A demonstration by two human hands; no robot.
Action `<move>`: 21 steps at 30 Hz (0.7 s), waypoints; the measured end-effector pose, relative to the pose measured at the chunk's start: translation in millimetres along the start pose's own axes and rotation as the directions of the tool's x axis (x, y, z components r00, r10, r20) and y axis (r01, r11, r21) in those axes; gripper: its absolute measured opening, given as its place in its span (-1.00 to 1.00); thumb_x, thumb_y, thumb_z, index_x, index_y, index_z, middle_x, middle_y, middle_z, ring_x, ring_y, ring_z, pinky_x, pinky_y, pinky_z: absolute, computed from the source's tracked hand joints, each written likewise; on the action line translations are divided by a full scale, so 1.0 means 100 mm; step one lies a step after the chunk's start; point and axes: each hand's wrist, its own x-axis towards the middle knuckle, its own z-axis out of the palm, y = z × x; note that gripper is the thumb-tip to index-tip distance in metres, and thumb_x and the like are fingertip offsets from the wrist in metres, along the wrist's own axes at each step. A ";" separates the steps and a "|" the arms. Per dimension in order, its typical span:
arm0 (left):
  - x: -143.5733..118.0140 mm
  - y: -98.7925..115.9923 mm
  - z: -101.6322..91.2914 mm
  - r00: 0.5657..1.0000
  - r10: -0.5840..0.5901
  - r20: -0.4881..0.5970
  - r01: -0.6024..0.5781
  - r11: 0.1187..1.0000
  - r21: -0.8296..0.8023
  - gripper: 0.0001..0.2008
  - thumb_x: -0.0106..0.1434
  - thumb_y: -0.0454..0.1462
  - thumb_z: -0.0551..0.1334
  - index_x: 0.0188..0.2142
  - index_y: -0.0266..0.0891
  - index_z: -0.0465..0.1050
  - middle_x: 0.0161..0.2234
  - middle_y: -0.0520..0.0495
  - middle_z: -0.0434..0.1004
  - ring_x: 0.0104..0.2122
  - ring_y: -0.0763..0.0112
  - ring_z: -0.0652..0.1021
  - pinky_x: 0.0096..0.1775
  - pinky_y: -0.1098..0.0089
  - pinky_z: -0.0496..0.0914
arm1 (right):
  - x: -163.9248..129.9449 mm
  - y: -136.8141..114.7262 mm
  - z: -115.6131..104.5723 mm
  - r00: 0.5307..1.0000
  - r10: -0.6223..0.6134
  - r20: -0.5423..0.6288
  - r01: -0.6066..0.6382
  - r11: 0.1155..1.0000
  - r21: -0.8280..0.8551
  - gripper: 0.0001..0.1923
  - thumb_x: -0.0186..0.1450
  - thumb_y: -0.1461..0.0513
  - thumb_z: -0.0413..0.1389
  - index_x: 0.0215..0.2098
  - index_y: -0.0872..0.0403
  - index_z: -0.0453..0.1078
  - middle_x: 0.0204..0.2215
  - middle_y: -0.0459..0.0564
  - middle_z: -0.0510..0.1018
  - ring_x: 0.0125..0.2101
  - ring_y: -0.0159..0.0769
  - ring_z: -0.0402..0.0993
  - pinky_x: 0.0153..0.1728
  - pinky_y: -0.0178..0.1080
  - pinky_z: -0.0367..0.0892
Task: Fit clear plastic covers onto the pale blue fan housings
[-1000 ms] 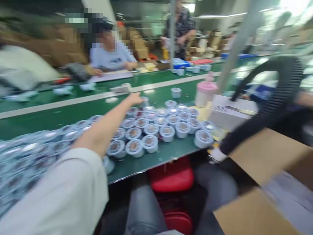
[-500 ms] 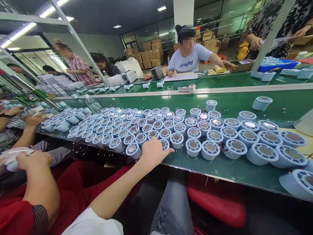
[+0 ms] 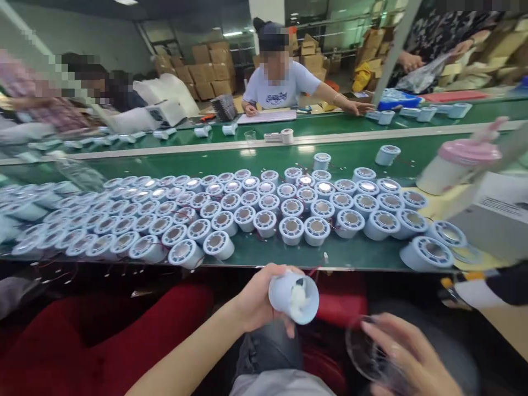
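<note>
Left hand was clamped around one pale blue round housing, held below the near edge of the green conveyor table, over the lap, with its open end tipped toward the camera and something white showing inside. Right hand sat low at the right, fingers curled loosely around one clear round disc; it was blurred, so how firmly it gripped could not be told. On the belt lay many more of the same blue housings, packed in about four or five rows, too many and too blurred at the left to count exactly; two more stood apart farther back. One pink-lidded white bottle stood at the right beside one white box. Across the belt one person in a pale shirt reached out sideways, and at least two other people sat at the far left
</note>
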 end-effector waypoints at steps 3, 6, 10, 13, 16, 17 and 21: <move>0.26 -0.14 0.17 0.973 -0.218 0.077 0.202 0.964 0.175 -0.52 0.13 0.09 0.13 -0.21 -0.29 0.36 -0.38 -0.07 0.42 -0.56 0.44 0.44 -0.70 0.55 0.22 | 0.18 -0.27 0.09 0.994 -0.079 -0.070 0.053 0.946 -0.320 -0.48 0.24 0.26 0.11 0.18 -0.12 0.29 0.06 0.22 0.32 -0.11 0.06 0.43 -0.27 -0.03 0.51; 0.36 -0.12 0.35 0.973 -0.180 0.145 0.075 0.839 0.540 -0.73 0.19 -0.10 0.17 -0.27 -0.26 0.42 -0.32 -0.04 0.44 -0.49 0.49 0.40 -0.60 0.54 0.25 | 0.37 -0.33 0.11 0.995 0.026 -0.095 -0.068 0.879 -0.472 -0.65 0.23 0.38 0.07 -0.06 -0.02 0.48 0.08 0.25 0.34 -0.13 0.10 0.40 -0.28 0.05 0.48; 0.36 -0.03 0.48 0.956 0.128 0.263 -0.291 0.508 0.811 -0.88 0.22 -0.25 0.22 -0.25 -0.18 0.47 -0.22 -0.01 0.42 -0.21 0.37 0.44 -0.15 0.37 0.34 | 0.37 -0.26 0.02 0.958 0.278 0.074 -0.263 0.949 -0.173 -0.82 0.13 0.43 0.16 -0.36 0.05 0.45 0.06 0.16 0.35 -0.02 0.04 0.37 -0.18 -0.05 0.45; 0.38 -0.08 0.45 0.928 0.243 0.283 -0.366 0.454 0.812 -0.71 0.11 -0.17 0.36 -0.16 -0.13 0.48 -0.17 -0.03 0.37 -0.20 0.33 0.44 -0.15 0.33 0.34 | 0.31 -0.25 -0.06 0.899 0.399 0.181 -0.427 0.889 0.163 -0.93 0.19 0.29 0.21 -0.36 0.02 0.40 -0.01 0.08 0.37 -0.04 -0.09 0.39 -0.11 -0.13 0.40; 0.46 -0.18 0.35 0.897 0.306 0.318 -0.431 0.453 0.780 -0.41 -0.11 -0.07 0.48 -0.06 -0.07 0.47 -0.16 -0.06 0.35 -0.17 0.26 0.44 -0.16 0.30 0.38 | 0.32 -0.26 -0.10 0.873 0.456 0.175 -0.487 0.786 0.382 -0.82 0.30 0.20 0.11 -0.46 0.04 0.36 -0.15 0.03 0.40 -0.10 -0.18 0.39 -0.16 -0.20 0.36; 0.49 -0.21 0.32 0.884 0.326 0.337 -0.457 0.439 0.774 -0.37 -0.15 -0.07 0.50 -0.04 -0.05 0.48 -0.15 -0.08 0.34 -0.13 0.23 0.44 -0.12 0.27 0.39 | 0.33 -0.26 -0.10 0.858 0.486 0.168 -0.505 0.735 0.452 -0.78 0.31 0.19 0.11 -0.50 0.05 0.34 -0.18 0.03 0.40 -0.13 -0.19 0.40 -0.20 -0.23 0.36; 0.52 -0.26 0.26 0.857 0.315 0.407 -0.513 0.453 0.729 -0.36 -0.13 -0.18 0.51 0.01 -0.02 0.47 0.05 -0.13 0.33 0.07 0.12 0.38 0.10 0.16 0.30 | 0.38 -0.21 -0.11 0.774 0.606 0.182 -0.538 0.479 0.694 -0.71 0.21 0.14 0.23 -0.59 0.08 0.35 -0.21 0.04 0.47 -0.16 -0.20 0.43 -0.25 -0.27 0.40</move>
